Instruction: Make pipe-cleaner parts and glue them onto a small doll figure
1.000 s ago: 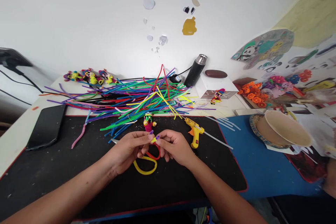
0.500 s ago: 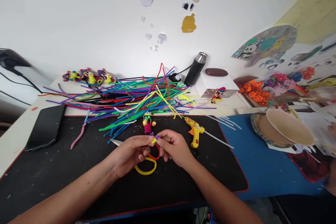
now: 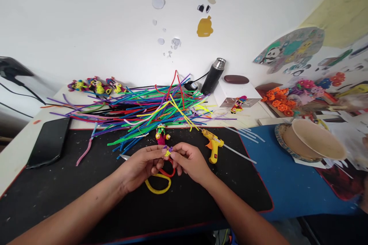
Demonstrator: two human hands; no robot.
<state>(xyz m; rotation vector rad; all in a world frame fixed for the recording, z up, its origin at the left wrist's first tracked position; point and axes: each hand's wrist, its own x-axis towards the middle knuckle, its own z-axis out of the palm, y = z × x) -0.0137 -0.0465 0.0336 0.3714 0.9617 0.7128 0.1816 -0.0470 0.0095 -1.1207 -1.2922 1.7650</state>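
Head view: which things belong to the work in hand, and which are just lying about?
In hand: small yellow-and-purple piece, pinched between left hand and right hand; red loop and yellow loop just beneath them.
Lying about: pile of coloured stems, glue gun, phone, flask, paper bowls, little figure.

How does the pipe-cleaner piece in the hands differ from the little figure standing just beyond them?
The pipe-cleaner piece is pinched between the left hand and right hand; the figure stands free on the black mat. The piece is a tiny yellow-and-purple bit; the figure is larger, multicoloured. Both are pipe-cleaner work.
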